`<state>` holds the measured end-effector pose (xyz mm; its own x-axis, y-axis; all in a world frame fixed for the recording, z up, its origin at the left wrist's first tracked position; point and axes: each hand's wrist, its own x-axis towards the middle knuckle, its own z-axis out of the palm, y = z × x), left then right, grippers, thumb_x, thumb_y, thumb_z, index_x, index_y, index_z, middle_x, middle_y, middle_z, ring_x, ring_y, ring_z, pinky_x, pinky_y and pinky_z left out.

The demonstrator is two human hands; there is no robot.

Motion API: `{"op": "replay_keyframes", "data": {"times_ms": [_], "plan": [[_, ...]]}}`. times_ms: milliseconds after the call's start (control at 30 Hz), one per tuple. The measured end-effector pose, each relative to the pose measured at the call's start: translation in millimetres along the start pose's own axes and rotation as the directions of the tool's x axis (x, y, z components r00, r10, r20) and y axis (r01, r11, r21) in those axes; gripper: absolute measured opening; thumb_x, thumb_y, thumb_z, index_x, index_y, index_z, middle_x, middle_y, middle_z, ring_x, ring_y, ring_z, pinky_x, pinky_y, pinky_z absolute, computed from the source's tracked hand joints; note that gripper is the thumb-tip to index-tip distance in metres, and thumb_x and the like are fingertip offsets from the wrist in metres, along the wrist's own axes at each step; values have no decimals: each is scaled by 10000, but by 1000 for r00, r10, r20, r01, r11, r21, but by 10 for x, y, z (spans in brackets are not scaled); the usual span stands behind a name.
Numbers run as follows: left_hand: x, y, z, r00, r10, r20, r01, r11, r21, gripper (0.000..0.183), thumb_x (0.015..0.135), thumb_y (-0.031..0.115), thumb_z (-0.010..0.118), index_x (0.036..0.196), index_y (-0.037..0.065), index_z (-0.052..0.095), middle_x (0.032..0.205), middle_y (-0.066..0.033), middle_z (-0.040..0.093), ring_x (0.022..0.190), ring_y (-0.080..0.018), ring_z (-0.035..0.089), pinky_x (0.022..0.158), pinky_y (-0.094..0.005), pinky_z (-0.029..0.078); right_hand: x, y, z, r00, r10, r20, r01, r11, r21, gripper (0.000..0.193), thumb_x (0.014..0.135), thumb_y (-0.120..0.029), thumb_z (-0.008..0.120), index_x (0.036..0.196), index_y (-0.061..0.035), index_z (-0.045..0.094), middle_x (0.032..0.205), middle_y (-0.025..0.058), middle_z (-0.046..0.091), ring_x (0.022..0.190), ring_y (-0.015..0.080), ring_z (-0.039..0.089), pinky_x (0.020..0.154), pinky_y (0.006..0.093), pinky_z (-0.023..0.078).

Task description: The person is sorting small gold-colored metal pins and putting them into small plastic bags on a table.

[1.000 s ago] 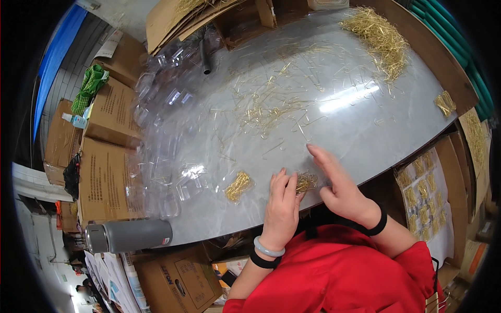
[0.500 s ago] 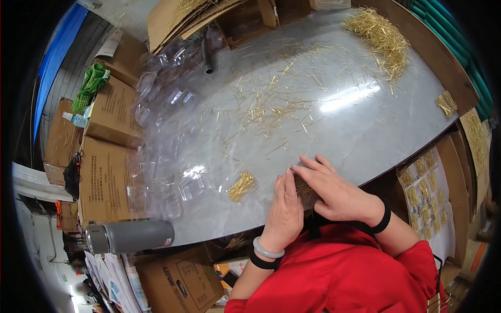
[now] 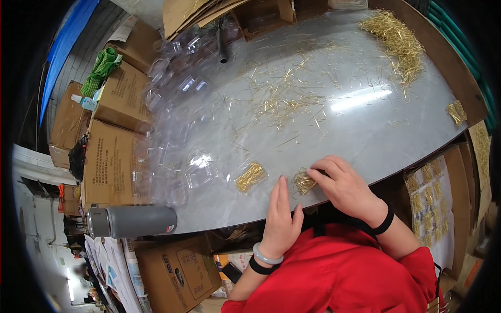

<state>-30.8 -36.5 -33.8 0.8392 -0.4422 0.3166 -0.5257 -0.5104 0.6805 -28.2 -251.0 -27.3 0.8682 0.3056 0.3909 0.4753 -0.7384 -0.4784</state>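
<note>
At the table's near edge, my right hand (image 3: 345, 190) has its fingers curled together at the right end of a small bundle of thin gold wire hooks (image 3: 302, 182). To the left of that bundle, my left hand (image 3: 282, 221) stands with straight fingers and the thumb apart, holding nothing. Farther left lies another gold bundle (image 3: 251, 176), which seems to rest on clear plastic. Loose gold wire hooks (image 3: 282, 104) are scattered over the middle of the grey table (image 3: 355, 138).
A big heap of gold hooks (image 3: 396, 44) lies far right, with a small bundle (image 3: 456, 112) below it. Clear plastic shells (image 3: 172, 125) pile along the left, beside cardboard boxes (image 3: 112, 161). A grey bottle (image 3: 133, 221) lies at the near left. More bundles (image 3: 430, 198) fill a box at right.
My hands, earlier close together around the bundle, have parted. The left has drawn away to the left, and the bundle now shows between them. The whole view has shifted slightly.
</note>
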Motion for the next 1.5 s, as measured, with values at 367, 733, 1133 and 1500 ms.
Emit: {"op": "replay_keyframes", "data": {"times_ms": [367,733,1133,1500], "plan": [[-13,32,40,973,69,-220,-1,956,294,119,845,42,751,954,6,720,1082,-151,693,1081,-364,615,982,-452,461,1,-23,26,997,-82,4,82,989,-122,432,897,-132,669,1301,1,599,1381,148,586,1330,298,521,1163,453,376],[196,57,156,988,63,-142,-36,982,187,121,868,22,724,977,9,672,1049,-145,670,963,-329,602,868,-417,469,22,-19,11,999,-47,-2,47,996,-81,504,877,-157,697,1333,9,560,1368,167,565,1307,326,529,1154,455,399],[83,118,267,998,7,63,-3,998,-58,638,989,59,591,1534,-77,288,1569,-288,341,1426,-519,351,1179,-529,333,6,37,10,998,-62,-34,61,998,-29,579,816,-30,658,1375,32,520,1342,185,578,1273,353,552,1136,462,427],[494,73,191,953,167,253,-205,970,131,685,950,77,644,1545,-35,324,1557,-257,361,1483,-445,295,1217,-524,261,-313,98,-88,897,429,-103,-240,670,702,525,935,97,455,1457,34,451,1477,215,458,1399,362,455,1163,411,380]]}}
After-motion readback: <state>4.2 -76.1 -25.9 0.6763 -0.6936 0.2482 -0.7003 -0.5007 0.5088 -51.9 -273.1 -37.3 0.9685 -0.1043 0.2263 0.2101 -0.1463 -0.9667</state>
